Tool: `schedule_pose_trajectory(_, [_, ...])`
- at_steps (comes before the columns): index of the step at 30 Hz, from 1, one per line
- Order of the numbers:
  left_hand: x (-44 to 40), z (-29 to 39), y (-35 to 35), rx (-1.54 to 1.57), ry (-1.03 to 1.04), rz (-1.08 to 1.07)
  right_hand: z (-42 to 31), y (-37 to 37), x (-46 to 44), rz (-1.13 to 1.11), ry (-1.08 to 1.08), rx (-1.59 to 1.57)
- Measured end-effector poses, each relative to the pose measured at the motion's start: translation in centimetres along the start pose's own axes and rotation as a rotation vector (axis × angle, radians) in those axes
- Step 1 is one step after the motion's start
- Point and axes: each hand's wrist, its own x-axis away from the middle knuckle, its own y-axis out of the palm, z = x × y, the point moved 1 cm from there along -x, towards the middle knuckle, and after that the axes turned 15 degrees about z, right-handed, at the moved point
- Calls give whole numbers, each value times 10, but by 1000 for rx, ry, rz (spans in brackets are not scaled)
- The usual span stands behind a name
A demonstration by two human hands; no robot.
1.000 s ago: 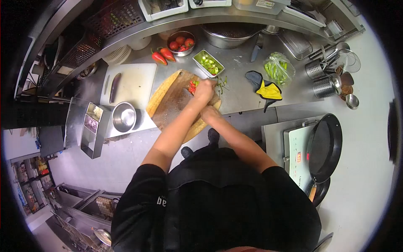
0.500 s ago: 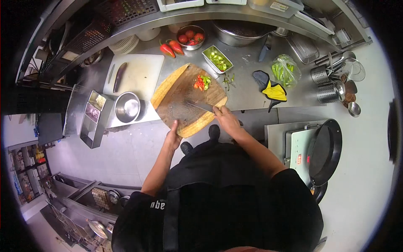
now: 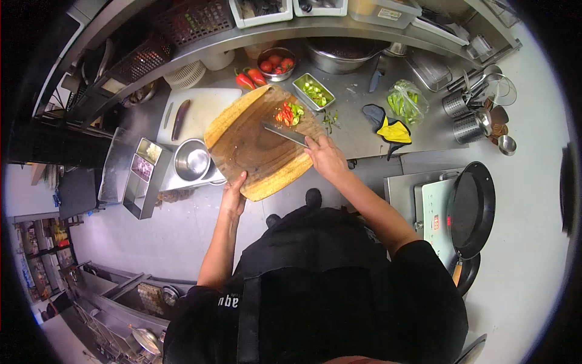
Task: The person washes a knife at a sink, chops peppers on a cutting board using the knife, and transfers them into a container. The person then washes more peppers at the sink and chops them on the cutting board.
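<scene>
My left hand [image 3: 234,195] grips the lower left edge of a wooden cutting board [image 3: 254,145], thumb on top. In my right hand [image 3: 324,156] is a knife [image 3: 284,133], its blade over the board just below a small pile of chopped red and green peppers [image 3: 289,114]. Behind the board stands a metal tray of cut green peppers [image 3: 314,91], with green scraps [image 3: 330,120] beside it. A metal bowl [image 3: 192,160] sits close to the board's left side.
A white board [image 3: 200,100] with an eggplant [image 3: 180,120] lies at the left, near a divided metal container [image 3: 142,182]. Behind are red peppers and a tomato bowl [image 3: 276,64]. To the right are a cloth [image 3: 393,130], bagged greens [image 3: 407,102] and a pan [image 3: 471,209].
My left hand has left my right hand's side and taken hold of the board's lower left edge. The board has shifted left and tilted up. The knife has come nearer the chopped peppers.
</scene>
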Motion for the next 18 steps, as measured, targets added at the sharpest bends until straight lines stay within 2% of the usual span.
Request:
schedule_pose_trajectory(5, [-6, 28, 41, -26, 14, -22, 18, -11, -36, 113, 57, -4])
schedule_pose_trajectory(10, [-16, 35, 64, -5, 29, 23, 49, 2, -54, 89, 168, -27])
schedule_pose_trajectory(13, [-18, 39, 66, -38, 31, 40, 66, 13, -62, 141, 209, -67])
schedule_pose_trajectory(18, [-2, 47, 62, -78, 43, 79, 98, 23, -79, 89, 243, -116])
